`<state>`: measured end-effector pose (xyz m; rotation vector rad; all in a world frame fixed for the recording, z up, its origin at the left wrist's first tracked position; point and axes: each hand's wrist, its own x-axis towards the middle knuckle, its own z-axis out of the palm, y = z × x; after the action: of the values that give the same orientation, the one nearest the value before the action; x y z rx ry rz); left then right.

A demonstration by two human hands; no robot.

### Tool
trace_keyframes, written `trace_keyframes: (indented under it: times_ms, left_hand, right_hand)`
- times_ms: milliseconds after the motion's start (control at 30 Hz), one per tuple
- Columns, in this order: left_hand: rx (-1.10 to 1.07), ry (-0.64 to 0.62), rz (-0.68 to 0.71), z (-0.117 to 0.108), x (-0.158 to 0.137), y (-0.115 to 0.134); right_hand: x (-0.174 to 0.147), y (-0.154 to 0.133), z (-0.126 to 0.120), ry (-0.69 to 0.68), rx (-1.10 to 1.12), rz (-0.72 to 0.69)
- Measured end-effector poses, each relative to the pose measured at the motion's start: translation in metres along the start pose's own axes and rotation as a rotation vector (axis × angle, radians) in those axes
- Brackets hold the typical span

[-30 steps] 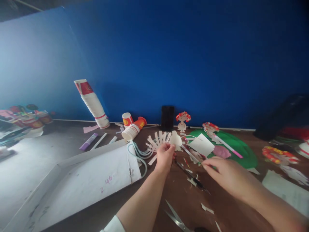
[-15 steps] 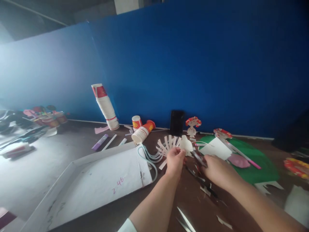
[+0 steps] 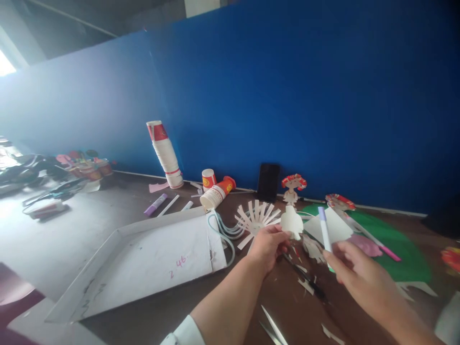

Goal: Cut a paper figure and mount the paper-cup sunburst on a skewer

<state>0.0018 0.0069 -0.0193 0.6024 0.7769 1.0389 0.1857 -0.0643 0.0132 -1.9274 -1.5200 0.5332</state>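
Pinched by my left hand [image 3: 270, 245] is a white paper cutout [image 3: 292, 221] with a rounded top and a small notched lower edge. My right hand [image 3: 359, 266] grips a white marker with a pale purple end [image 3: 325, 232], held upright to the right of the cutout. Between the hands, another whitish paper piece [image 3: 313, 248] lies on the dark table. A white paper shape cut into fanned strips [image 3: 257, 219] is just beyond my left hand. Below the hands are a dark slim tool [image 3: 309, 280] and open scissor blades [image 3: 273, 326].
To the left lies a shallow white box lid [image 3: 143, 268]. Behind it are a leaning stack of paper cups [image 3: 166, 155] and a purple marker [image 3: 155, 205]. A black phone [image 3: 268, 182] and a paper figure [image 3: 293, 189] stand by the blue partition [image 3: 287, 86]. A green sheet [image 3: 406, 254] lies right.
My right hand has moved right, away from the cutout, and the marker now shows clearly upright in it. The left hand still holds the cutout. The camera view has shifted slightly.
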Motion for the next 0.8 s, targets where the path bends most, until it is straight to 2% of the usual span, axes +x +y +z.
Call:
trace_keyframes:
  times_ms: [267, 533, 800]
  left_hand:
    - [-0.046, -0.015, -0.05, -0.0009, -0.0013, 0.0021]
    - [-0.073, -0.009, -0.054, -0.001, -0.0007, 0.0031]
    - [-0.076, 0.009, -0.065, 0.0004, -0.0032, 0.0046]
  right_hand:
    - [-0.0036, 0.0064, 0.0034, 0.032, 0.097, 0.063]
    - [-0.0066, -0.0017, 0.0024, 0.036, 0.103, 0.051]
    - [-0.0056, 0.005, 0.0036, 0.104, 0.087, -0.078]
